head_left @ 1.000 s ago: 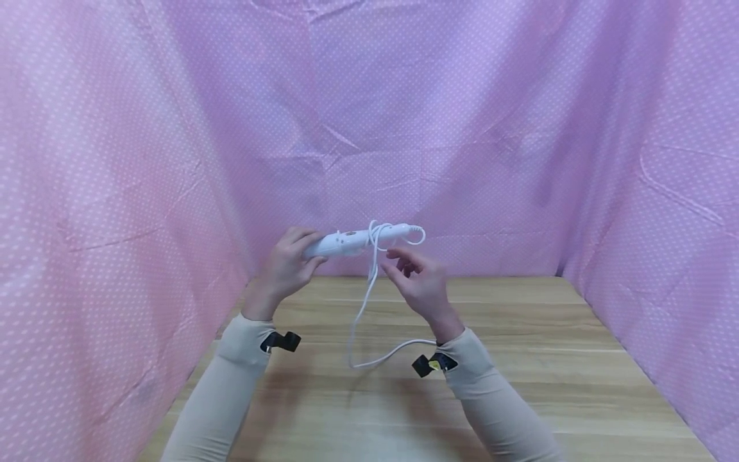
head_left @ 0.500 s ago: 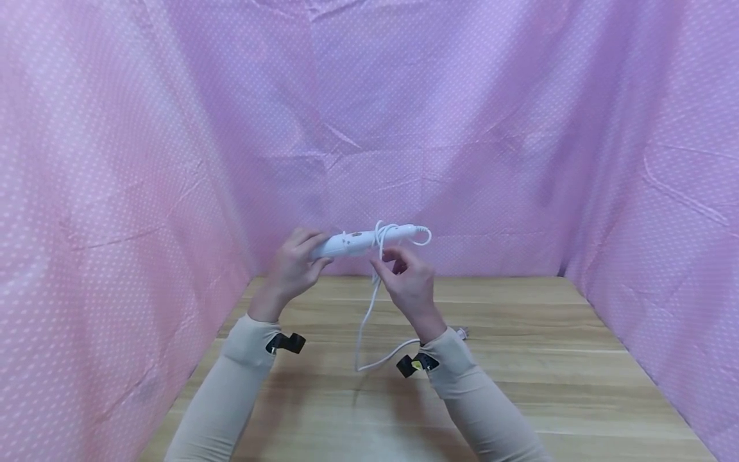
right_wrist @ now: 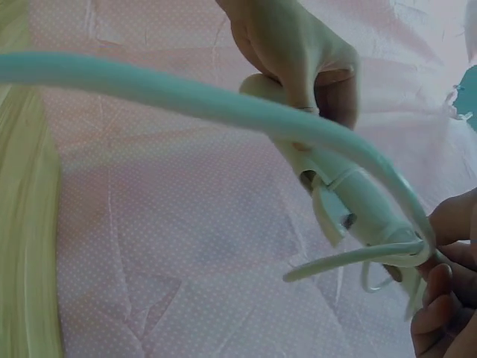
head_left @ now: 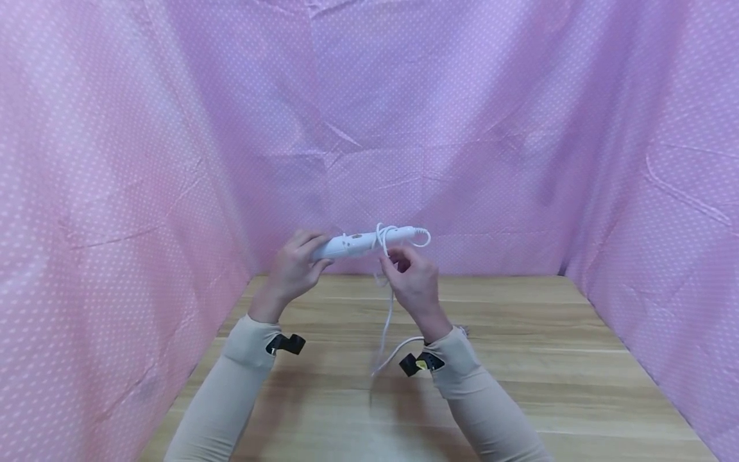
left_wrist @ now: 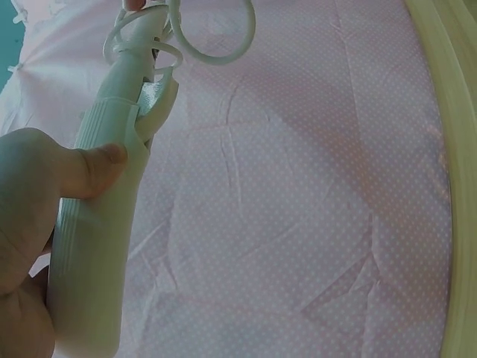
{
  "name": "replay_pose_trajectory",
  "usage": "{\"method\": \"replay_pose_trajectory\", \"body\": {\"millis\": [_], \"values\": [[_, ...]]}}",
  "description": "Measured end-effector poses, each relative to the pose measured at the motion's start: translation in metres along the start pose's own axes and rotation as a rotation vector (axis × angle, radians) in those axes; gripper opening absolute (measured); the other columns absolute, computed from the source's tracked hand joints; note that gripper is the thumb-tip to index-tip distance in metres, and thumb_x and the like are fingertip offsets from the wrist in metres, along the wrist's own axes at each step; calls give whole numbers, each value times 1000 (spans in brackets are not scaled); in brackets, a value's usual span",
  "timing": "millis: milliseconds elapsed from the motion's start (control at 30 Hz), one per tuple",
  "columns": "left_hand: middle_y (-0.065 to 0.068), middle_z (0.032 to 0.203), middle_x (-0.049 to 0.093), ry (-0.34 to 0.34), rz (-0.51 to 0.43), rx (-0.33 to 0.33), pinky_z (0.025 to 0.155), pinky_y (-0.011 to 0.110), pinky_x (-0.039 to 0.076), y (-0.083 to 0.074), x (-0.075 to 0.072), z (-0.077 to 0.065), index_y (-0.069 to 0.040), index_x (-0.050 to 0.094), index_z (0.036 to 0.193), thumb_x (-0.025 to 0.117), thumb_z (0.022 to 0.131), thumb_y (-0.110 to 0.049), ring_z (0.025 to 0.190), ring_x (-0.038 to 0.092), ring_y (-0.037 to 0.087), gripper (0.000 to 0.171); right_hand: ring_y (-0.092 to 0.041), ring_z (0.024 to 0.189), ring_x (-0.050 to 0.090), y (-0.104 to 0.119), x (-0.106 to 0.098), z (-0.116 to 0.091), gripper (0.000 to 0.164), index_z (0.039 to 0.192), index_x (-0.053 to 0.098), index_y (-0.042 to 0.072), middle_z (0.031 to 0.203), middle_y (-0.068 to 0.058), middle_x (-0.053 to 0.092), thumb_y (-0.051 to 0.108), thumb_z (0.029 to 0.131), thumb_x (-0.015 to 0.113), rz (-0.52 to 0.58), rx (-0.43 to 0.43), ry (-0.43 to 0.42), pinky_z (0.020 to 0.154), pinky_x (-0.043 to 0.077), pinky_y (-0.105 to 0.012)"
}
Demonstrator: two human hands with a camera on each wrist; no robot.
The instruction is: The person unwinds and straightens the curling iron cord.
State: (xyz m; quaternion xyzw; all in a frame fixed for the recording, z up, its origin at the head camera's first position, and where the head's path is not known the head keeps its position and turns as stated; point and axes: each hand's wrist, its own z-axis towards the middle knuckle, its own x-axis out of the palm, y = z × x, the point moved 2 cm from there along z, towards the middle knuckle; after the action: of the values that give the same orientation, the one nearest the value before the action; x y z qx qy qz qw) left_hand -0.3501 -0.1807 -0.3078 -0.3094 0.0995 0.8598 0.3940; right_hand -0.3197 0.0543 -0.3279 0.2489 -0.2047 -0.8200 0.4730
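Note:
A white curling iron (head_left: pixel 346 244) is held up above the table, its thick end to the left. My left hand (head_left: pixel 293 264) grips that end, with the thumb along its side in the left wrist view. A side lever (left_wrist: pixel 158 112) shows there too. The white power cord (head_left: pixel 388 321) loops around the slimmer right end and hangs down to the table. Just below the loops, my right hand (head_left: pixel 414 281) pinches the cord between thumb and fingers. In the right wrist view the cord (right_wrist: pixel 186 103) arches across from those fingers.
The wooden table (head_left: pixel 519 385) lies beneath both arms. Pink dotted cloth (head_left: pixel 369 128) hangs at the back and on both sides. The plug end of the cord lies on the table, mostly hidden behind the right cuff (head_left: pixel 453 359).
My right hand has moved in from the right and now pinches the cord under the loops. The hanging cord has shifted to the right. The left hand still holds the curling iron, slightly further right.

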Motion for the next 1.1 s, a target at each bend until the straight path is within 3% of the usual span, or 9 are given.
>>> {"method": "replay_pose_trajectory", "body": {"millis": [400, 700, 900, 1100], "values": [[14, 111, 66, 88, 19, 45, 81, 40, 57, 7, 2, -11, 0, 68, 114, 83, 73, -6, 99, 60, 29, 44, -17, 56, 55, 2, -46, 24, 12, 89, 73, 0, 73, -9, 70, 11, 85, 72, -137, 41, 108, 48, 41, -17], [13, 111, 65, 67, -48, 121, 83, 40, 56, 7, 0, -18, 0, 67, 115, 84, 71, -4, 101, 59, 28, 47, -21, 68, 63, -31, -83, 45, 15, 92, 74, 2, 80, -12, 73, 15, 87, 71, -250, 142, 266, 62, 49, -24], [11, 111, 65, 52, -94, 161, 83, 40, 56, 6, -1, -20, -1, 67, 116, 84, 71, -2, 102, 59, 27, 48, -20, 73, 63, -54, -96, 45, 15, 94, 75, 3, 83, -11, 73, 16, 89, 69, -234, 202, 371, 63, 49, -22], [14, 109, 66, 4, -140, 153, 81, 40, 56, 9, -3, -22, 2, 68, 113, 85, 67, 3, 101, 60, 29, 49, -15, 71, 60, -71, -101, 41, 13, 93, 76, 5, 81, -7, 72, 15, 87, 71, -220, 216, 524, 64, 49, -23]]}}
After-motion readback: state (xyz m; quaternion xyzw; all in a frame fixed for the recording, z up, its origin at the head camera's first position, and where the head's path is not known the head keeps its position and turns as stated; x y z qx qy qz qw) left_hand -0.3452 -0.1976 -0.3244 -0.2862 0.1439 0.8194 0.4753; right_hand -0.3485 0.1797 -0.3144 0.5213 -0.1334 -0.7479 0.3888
